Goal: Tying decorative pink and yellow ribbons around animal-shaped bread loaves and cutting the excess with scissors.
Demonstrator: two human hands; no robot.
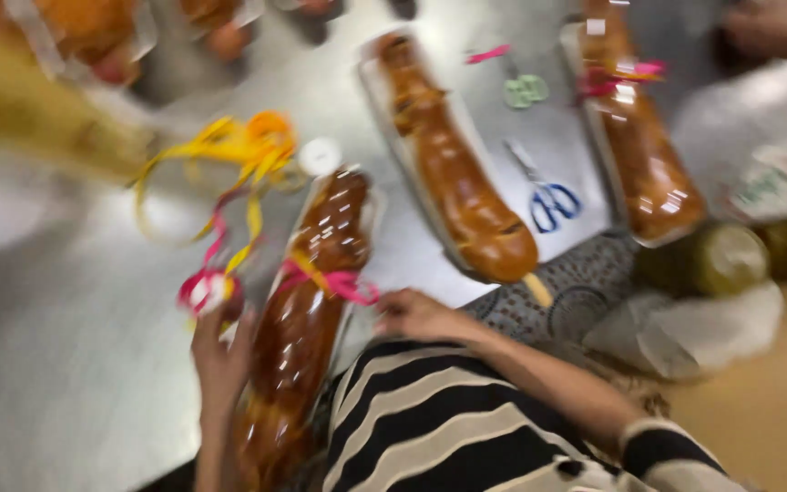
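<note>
The picture is motion-blurred. A long glazed brown loaf in clear wrap [307, 301] lies lengthwise on the steel table [56, 364] in front of me. A pink ribbon [334, 281] is tied around its middle. My right hand [416, 314] rests beside the loaf with curled fingers pinching the ribbon's end. My left hand [220, 360] is raised on the loaf's left side. Its fingertips hold a pink ribbon spool [207, 293]. My striped sleeve covers the loaf's near right side.
Two more wrapped loaves [462, 182] [644, 155] lie on trays farther back. Blue-handled scissors [548, 199] lie between them. Curls of yellow and orange ribbon [239, 155] lie at the left. Jars [730, 260] and a plastic bag [776, 155] stand at the right, with another person's hand [776, 27] above.
</note>
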